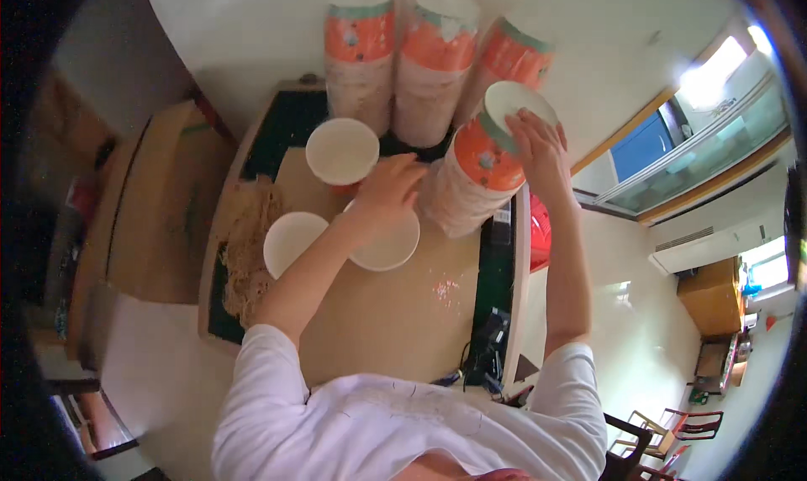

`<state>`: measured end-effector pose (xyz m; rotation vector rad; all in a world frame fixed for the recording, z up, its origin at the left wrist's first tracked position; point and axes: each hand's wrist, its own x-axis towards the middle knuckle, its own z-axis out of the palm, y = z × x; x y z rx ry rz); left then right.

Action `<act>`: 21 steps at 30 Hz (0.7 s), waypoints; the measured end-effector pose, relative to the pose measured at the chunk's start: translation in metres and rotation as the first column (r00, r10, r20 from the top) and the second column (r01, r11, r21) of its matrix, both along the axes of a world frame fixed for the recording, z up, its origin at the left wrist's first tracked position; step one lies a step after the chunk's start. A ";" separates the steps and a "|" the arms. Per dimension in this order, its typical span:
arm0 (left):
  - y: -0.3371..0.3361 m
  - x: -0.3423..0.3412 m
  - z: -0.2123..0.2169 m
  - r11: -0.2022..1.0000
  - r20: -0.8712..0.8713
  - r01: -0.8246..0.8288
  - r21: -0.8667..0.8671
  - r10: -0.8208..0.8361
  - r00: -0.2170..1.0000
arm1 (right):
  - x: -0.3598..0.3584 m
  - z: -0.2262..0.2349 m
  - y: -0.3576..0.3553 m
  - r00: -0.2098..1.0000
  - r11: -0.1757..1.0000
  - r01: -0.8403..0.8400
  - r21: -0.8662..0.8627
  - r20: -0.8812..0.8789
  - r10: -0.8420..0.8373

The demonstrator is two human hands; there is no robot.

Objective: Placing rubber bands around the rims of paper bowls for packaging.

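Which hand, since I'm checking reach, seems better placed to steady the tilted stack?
Likely the right hand: it touches the upper end of the tilted stack, while the left hand is beside the open cups.

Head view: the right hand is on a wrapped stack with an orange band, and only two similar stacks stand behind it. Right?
Not quite: the head view shows three similar stacks behind it, not two. The right hand is on the nearer wrapped stack.

Pale wall point(252, 27), glossy floor point(618, 254) — bright window point(713, 76) at right
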<state>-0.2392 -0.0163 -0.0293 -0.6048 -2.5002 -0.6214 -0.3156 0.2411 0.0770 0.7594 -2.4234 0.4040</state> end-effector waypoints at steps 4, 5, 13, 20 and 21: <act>-0.050 0.111 -0.022 0.965 0.213 -0.219 0.144 0.186 0.959 | 0.009 -0.016 0.001 0.987 0.999 0.019 -0.041 -0.160 -0.025; -0.062 0.143 -0.037 0.949 0.318 -0.314 0.022 0.290 0.902 | 0.031 -0.018 -0.011 0.986 0.992 -0.047 -0.117 -0.165 0.027; -0.061 0.245 -0.120 0.862 0.408 -0.503 -0.058 0.480 0.777 | 0.169 -0.186 -0.110 0.820 0.864 -0.479 0.157 0.433 0.376; -0.040 0.296 -0.095 0.945 0.354 -0.328 -0.008 0.309 0.883 | 0.236 -0.198 -0.094 0.729 0.862 -0.454 0.225 0.650 0.214; -0.040 0.299 -0.086 0.949 0.203 -0.278 0.152 0.245 0.948 | 0.241 -0.195 -0.092 0.724 0.859 -0.461 0.223 0.655 0.218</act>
